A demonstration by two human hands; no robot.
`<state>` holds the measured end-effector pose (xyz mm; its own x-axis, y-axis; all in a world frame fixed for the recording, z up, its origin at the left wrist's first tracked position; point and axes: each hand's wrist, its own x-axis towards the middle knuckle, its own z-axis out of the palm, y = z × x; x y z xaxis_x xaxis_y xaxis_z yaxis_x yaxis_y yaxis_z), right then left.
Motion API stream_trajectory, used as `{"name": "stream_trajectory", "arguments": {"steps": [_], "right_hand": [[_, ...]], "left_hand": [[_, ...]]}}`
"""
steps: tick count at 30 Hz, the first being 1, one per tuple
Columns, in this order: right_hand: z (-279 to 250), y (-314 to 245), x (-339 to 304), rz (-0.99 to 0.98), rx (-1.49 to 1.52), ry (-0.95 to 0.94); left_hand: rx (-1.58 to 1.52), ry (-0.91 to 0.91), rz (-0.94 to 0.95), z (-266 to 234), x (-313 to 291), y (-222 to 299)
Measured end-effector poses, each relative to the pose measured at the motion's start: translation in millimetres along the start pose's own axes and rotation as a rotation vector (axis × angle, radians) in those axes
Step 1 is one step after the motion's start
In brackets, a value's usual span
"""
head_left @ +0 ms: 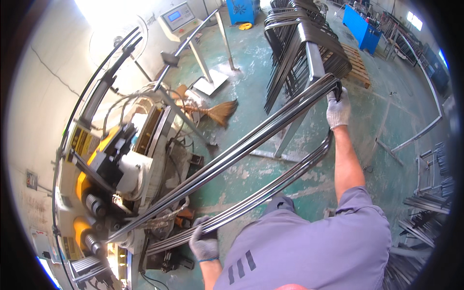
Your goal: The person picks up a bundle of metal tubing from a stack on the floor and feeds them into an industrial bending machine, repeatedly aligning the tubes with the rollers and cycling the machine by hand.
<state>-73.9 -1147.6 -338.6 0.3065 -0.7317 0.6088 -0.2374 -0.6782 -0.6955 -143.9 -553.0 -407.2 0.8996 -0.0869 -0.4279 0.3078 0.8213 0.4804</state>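
Note:
A bundle of several bent metal tubes stretches across the view from the bending machine at lower left to the upper right, where the tubes curve back in a U. White knitted gloves cover both hands. My right hand is closed around the bundle at its curved end, arm stretched forward. Lower down, my left hand grips the nearer run of the tubes from below, its fingers partly hidden. The tubes' far ends lie over the yellow and black bending machine.
A metal rack hung with many bent tubes stands just beyond my right hand. A broom rests by the machine. At the back are a control panel, a blue machine and a wooden pallet. Tube stacks lie at right.

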Motion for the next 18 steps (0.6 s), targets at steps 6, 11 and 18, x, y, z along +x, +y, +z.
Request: {"name": "stream_trajectory", "arguments": {"steps": [6,11,18], "right_hand": [[57,103,165,-0.462,-0.414,0.083],[149,159,245,-0.546,-0.629,-0.057],[210,151,329,-0.565,-0.777,-0.158]], "left_hand": [[0.324,0.074,-0.428,69,61,-155],[0.643,-0.027,-0.178,172,100,-168],[0.658,0.162,-0.123,162,104,-173]]}}
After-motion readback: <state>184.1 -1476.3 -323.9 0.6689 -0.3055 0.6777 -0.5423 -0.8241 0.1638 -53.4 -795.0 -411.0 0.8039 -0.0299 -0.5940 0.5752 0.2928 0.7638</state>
